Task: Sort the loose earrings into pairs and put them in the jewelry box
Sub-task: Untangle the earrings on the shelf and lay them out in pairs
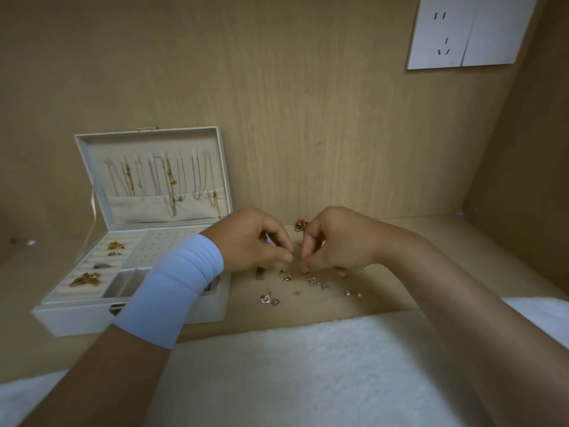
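Note:
A white jewelry box [77, 315] stands open at the left, necklaces hanging in its lid and gold and silver pieces in its ring rolls. Several loose earrings lie on the wooden shelf: two heart-shaped ones [269, 299], a gold one [286, 277], a silver pair [315, 282], two small pearl studs [353, 293] and an orange-gold piece [299, 224] by the back wall. My left hand [255, 238] and my right hand [335, 241] hover above them, fingertips pinched close together. Whatever tiny thing they pinch is too small to make out.
A wooden back wall rises just behind the earrings, with a white socket plate [468, 33] at the upper right. A side wall closes the shelf on the right. A white fluffy cloth [308, 371] covers the near edge. A pale blue band wraps my left wrist.

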The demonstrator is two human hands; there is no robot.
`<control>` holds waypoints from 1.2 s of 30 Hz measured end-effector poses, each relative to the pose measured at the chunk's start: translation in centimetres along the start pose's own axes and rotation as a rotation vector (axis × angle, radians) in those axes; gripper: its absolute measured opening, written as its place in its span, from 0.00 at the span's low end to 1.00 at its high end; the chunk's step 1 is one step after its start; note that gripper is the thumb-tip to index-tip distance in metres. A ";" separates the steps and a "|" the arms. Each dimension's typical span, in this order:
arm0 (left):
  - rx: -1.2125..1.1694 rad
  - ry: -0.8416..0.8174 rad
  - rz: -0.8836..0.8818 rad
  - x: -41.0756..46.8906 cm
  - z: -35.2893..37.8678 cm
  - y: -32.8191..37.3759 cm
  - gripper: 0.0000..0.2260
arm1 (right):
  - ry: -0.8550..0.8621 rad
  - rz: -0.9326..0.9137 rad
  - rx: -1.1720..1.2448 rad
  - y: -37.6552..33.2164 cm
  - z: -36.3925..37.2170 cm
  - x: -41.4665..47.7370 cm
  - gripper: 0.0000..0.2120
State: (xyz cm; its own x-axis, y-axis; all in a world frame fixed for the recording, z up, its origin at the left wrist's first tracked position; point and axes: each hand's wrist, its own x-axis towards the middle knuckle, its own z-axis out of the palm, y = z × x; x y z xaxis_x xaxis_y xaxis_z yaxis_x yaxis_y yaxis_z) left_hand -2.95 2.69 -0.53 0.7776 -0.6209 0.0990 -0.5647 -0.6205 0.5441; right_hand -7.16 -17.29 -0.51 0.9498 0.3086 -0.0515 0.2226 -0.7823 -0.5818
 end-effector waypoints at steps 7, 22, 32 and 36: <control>-0.148 0.150 -0.018 -2.7 -3.3 -3.6 0.06 | 0.195 -0.102 0.205 -2.6 1.4 1.9 0.03; -0.428 0.476 -0.205 -9.3 -10.3 -12.9 0.06 | 0.223 -0.229 0.041 -13.6 8.2 11.1 0.04; -0.548 0.495 -0.244 -10.6 -10.1 -16.2 0.07 | 0.220 -0.270 -0.152 -16.5 11.8 13.2 0.02; -0.571 0.480 -0.257 -10.4 -9.9 -16.3 0.06 | 0.279 -0.317 -0.220 -16.3 12.5 13.6 0.02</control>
State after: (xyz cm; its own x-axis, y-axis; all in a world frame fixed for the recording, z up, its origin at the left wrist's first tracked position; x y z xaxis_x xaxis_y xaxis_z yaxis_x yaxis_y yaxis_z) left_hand 0.88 24.01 -2.13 0.9723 -0.1359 0.1902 -0.2229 -0.2933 0.9297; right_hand -0.57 6.42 -1.83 0.8438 0.4170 0.3377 0.5233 -0.7787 -0.3461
